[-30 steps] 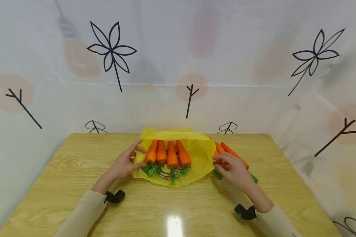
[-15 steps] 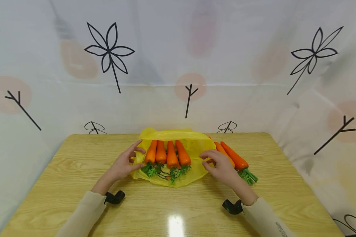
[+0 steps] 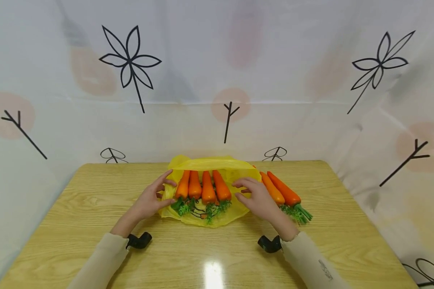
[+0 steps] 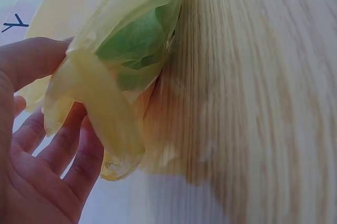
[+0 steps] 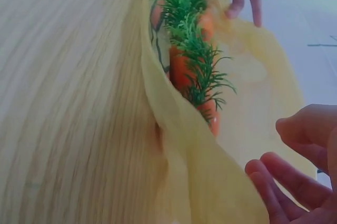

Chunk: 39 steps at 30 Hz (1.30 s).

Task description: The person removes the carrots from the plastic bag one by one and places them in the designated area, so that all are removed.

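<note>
A yellow mesh-like bag (image 3: pixel 238 208) lies on the table with its mouth toward me. Several orange carrots (image 3: pixel 208 192) with green tops rest side by side in it, leafy ends at the mouth. My left hand (image 3: pixel 150 200) holds the bag's left edge between thumb and fingers; in the left wrist view the yellow film (image 4: pixel 113 113) passes between them. My right hand (image 3: pixel 256 198) hovers at the right part of the mouth, fingers loosely bent and apart, gripping nothing. The right wrist view shows its fingertips close to the bag's rim; whether they touch it I cannot tell.
More carrots (image 3: pixel 283 188) lie on the wooden table (image 3: pixel 188 257) just right of the bag, partly behind my right hand. A white cloth with printed flowers (image 3: pixel 217 60) hangs behind and beside the table. Black wrist mounts (image 3: pixel 139 241) sit on both wrists.
My right hand has moved left from beside the outer carrots and the bag's right edge to over the bag's mouth, uncovering those carrots. The left hand keeps its place.
</note>
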### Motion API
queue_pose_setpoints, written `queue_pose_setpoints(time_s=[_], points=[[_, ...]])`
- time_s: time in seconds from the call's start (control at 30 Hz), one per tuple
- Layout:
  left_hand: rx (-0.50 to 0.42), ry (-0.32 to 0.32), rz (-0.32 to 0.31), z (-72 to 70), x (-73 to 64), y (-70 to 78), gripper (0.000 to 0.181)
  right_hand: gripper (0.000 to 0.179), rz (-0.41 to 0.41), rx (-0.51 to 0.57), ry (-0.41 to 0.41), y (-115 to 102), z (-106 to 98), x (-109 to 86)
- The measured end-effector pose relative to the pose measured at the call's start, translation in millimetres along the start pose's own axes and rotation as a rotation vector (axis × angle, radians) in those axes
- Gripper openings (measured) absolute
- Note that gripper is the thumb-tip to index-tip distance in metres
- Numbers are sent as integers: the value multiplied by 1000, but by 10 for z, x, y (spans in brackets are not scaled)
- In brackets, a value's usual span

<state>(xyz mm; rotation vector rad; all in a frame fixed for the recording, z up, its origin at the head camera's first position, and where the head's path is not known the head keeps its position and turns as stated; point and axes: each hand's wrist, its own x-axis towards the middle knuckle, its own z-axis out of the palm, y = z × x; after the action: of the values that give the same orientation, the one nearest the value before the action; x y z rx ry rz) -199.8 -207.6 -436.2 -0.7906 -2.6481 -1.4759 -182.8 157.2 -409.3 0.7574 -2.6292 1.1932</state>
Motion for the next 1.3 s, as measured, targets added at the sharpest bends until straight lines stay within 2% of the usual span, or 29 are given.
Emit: queue_pose_setpoints(time_s=[0.17, 0.3, 0.5, 0.63, 0.9, 1.3], points=[[2, -2, 2, -3, -4, -1, 91, 29, 24, 5, -39, 9, 75, 82], [7, 1, 4, -6, -1, -7, 91, 31, 50, -37, -82, -18, 100, 143], [4, 6, 11, 4, 5, -45, 91, 34, 131, -129, -124, -73, 104, 191], [3, 17, 11, 10, 5, -58, 90, 36, 184, -149, -137, -102, 103, 200], [-6, 21, -12, -11, 3, -15, 92, 37, 194, -152, -151, -101, 192, 221], [-4, 19, 7, -5, -9, -16, 91, 35, 245, -99, -153, -59, 340, 237]])
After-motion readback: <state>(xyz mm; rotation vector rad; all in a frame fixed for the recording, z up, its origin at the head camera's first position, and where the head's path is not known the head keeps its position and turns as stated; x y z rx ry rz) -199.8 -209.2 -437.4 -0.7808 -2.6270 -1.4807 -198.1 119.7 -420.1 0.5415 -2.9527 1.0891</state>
